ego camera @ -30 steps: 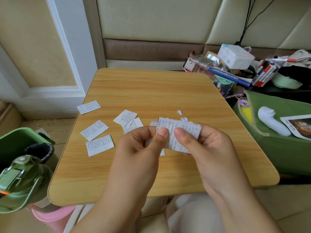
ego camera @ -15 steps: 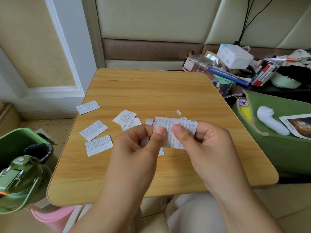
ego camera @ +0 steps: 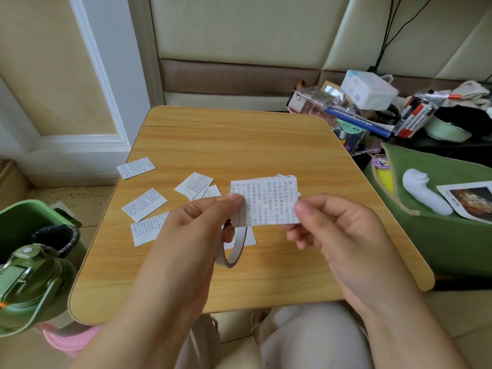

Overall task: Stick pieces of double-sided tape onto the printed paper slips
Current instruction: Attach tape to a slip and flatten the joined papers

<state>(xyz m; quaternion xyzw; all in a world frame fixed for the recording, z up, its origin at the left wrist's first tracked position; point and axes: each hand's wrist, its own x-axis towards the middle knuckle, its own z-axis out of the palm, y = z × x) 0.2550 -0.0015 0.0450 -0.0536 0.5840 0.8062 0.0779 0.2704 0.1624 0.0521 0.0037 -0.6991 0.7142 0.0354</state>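
Both hands pinch one printed slip above the tabletop, the left grip also carrying the tape roll below it, right grip opposite; several slips left of the grips seemingly await tape.

Beyond both hands: bare wooden table, free passage. Left of left hand: loose paper slips scattered flat. Right of right hand: green bag beside table edge, desk clutter behind.
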